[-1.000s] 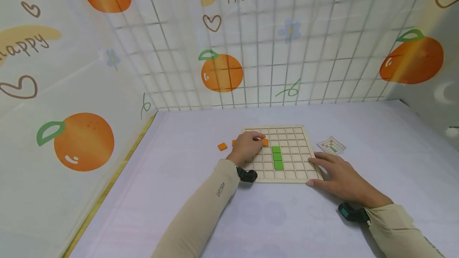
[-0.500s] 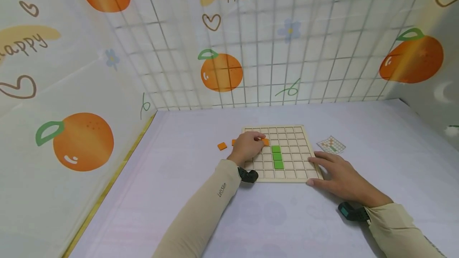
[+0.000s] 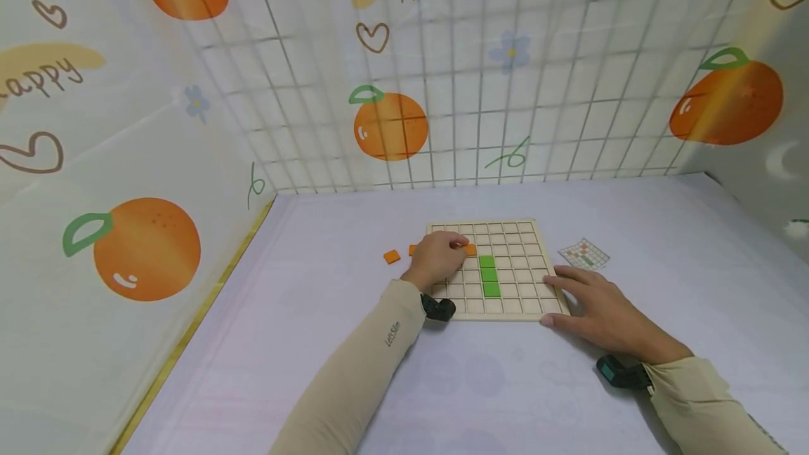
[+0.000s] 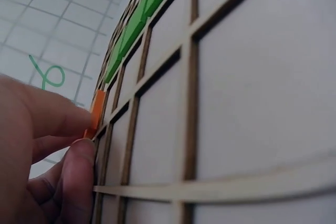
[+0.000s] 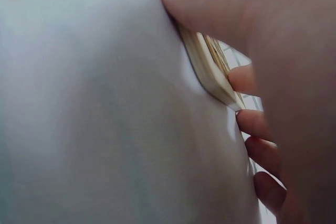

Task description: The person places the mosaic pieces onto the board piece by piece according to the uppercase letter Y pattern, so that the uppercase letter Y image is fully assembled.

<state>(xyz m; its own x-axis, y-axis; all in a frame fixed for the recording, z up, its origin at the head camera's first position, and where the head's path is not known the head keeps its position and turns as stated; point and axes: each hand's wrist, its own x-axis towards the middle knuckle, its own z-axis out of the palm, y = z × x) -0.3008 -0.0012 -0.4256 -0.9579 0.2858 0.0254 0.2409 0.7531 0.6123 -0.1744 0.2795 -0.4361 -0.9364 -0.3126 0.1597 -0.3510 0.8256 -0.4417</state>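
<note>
A pale wooden grid board (image 3: 521, 292) lies flat on the table. My left hand (image 3: 432, 258) is over its left part, thumb and fingertips pinching a small orange square tile (image 3: 470, 250). In the left wrist view that orange tile (image 4: 98, 109) stands at the grid lines, partly hidden by the fingers. Three green square tiles (image 3: 489, 276) sit in a column in the grid, to the right of and nearer than the orange one. My right hand (image 3: 597, 311) rests along the board's right edge, fingers relaxed, index fingertip over the frame and thumb at the near corner.
One loose orange tile (image 3: 392, 257) lies left of the board. Another orange tile (image 3: 412, 251) is partly hidden behind the left hand. Right of the board is a small printed grid card (image 3: 584, 255). Patterned cloth walls (image 3: 461, 90) stand behind and at both sides.
The orange tile at my left fingertips has edged slightly to the right along the board. My right hand and the green tiles keep their places.
</note>
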